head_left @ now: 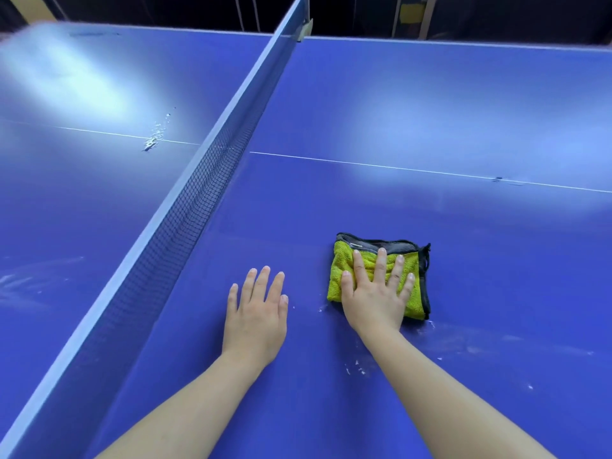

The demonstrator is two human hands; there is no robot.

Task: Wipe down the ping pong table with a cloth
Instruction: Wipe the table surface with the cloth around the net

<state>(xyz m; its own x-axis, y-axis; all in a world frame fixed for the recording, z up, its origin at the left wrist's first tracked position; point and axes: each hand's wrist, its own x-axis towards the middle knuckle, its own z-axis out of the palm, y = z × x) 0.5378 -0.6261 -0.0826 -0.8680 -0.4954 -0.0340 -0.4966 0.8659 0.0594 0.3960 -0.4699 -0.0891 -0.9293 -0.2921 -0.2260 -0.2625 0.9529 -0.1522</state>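
Just right of the net, her right hand presses flat, fingers spread, on the folded yellow microfibre cloth to scrub the blue ping pong table, while the left hand rests open, empty, bracing her.

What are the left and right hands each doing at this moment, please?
Left hand: open, flat on the table, holding nothing.
Right hand: open, fingers spread, pressing the cloth onto the table.
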